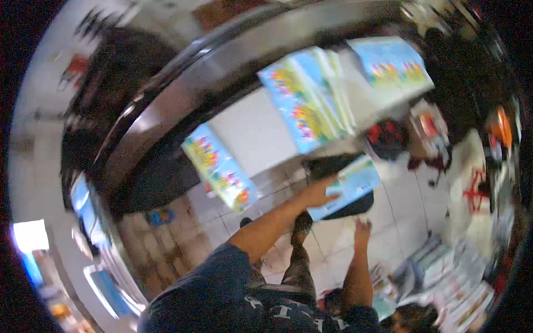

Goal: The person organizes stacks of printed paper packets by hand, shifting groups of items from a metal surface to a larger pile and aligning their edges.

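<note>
My left hand (pixel 323 194) reaches across the front and grips the near end of a flat light blue printed packet (pixel 358 182). Below and to the right of that packet hangs my right hand (pixel 363 228), apart from it; motion blurs its fingers, and I see nothing in them. On the white tabletop (pixel 250 130) lie more packets with bright pictures: one packet (pixel 219 166) at the left end, a fanned-out pile of packets (pixel 308 100) in the middle, and another pile of packets (pixel 391 69) at the far right.
A black seat (pixel 358 208) stands beneath the held packet. Behind the table curves a long dark shiny surface (pixel 183 83). Plastic-wrapped bundles (pixel 444 277) lie on the tiled floor at right, near a person's dark-haired head (pixel 413 319). A red and black object (pixel 387 137) sits by the table.
</note>
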Motion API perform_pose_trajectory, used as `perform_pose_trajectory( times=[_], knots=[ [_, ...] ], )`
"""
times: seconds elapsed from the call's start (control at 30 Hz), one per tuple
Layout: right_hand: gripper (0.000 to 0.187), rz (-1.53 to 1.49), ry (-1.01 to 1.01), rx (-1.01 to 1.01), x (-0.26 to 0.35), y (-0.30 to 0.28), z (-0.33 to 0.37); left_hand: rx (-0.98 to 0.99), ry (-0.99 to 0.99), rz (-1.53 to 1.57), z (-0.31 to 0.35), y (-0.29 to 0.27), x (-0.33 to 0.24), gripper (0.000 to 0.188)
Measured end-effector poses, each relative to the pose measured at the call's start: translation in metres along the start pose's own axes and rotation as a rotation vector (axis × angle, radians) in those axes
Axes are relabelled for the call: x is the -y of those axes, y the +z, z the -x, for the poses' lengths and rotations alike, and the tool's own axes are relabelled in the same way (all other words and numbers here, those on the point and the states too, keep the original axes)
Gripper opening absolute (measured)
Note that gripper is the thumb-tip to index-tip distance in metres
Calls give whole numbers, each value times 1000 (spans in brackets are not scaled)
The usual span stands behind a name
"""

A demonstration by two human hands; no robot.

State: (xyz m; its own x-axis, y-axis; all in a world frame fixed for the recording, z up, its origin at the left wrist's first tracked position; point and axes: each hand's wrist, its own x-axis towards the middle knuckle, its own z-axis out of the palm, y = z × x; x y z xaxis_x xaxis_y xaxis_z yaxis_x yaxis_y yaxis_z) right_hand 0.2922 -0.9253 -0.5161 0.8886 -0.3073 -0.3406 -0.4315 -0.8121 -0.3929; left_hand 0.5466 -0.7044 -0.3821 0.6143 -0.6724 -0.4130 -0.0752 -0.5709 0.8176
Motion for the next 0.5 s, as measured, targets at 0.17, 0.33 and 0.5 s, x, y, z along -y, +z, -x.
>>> perform_pose_trajectory(
  times=[0.17,0.33,0.5],
  knots=[
    [54,98,285,633,-58,-9,92,-199,-78,-68,253,-33,33,60],
    [56,-228,480,959,66,-62,81,-766,-422,171,490,-69,-22,40],
    [51,41,-277,1108,301,-88,30,-1558,-463,361,615,-65,-14,39]
  ],
)
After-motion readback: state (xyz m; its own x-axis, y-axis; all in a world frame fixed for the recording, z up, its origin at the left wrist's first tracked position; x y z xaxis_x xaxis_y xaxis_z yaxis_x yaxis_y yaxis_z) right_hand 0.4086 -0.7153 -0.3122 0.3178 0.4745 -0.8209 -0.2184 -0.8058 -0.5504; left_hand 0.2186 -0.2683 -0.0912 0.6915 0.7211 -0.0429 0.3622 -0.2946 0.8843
